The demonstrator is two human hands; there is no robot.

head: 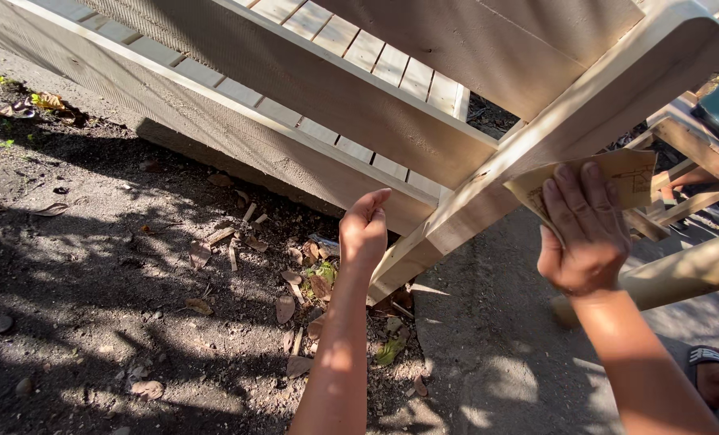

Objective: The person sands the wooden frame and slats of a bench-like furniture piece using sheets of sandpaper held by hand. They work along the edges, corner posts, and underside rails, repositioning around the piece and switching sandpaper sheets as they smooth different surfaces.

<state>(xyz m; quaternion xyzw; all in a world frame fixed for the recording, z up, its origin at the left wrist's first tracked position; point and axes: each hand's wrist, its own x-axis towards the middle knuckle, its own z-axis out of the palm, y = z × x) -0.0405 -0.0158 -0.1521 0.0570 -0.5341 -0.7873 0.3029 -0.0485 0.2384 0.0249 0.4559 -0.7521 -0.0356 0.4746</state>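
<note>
My right hand presses a tan sheet of sandpaper flat against a pale wooden leg that slants down from upper right to the ground. My left hand is loosely curled with the thumb up, next to the lower end of that leg. It touches the leg's edge or hovers just beside it, and holds nothing. Behind both hands lies a large unpainted wooden frame with slats.
Dark soil with dry leaves and wood chips covers the left and middle ground. More bare wooden rails cross at the right. A foot in a sandal stands at the lower right corner.
</note>
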